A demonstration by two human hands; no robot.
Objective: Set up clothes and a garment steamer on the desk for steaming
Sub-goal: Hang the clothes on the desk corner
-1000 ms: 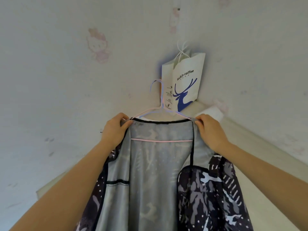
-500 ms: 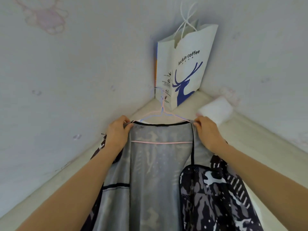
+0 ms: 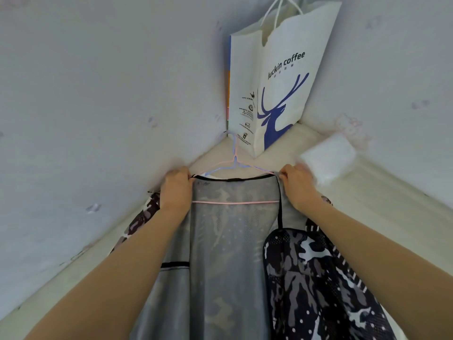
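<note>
A camouflage jacket (image 3: 318, 285) with a grey mesh lining hangs open on a thin pink and blue wire hanger (image 3: 234, 165), stretched out over the pale desk (image 3: 382, 217) toward the corner. My left hand (image 3: 176, 190) pinches the jacket's left shoulder at the hanger's end. At the other end, my right hand (image 3: 297, 186) grips the right shoulder. The hanger's hook points at the corner, close to the paper bag. No steamer is in view.
A white paper bag (image 3: 277, 77) with a blue deer print stands in the desk's corner against the walls. A white packet (image 3: 328, 160) lies just right of my right hand. Walls close in on the left and right.
Both hands have carried the jacket and hanger down and forward toward the desk corner; the bag and the white packet now look much nearer. My grip is unchanged.
</note>
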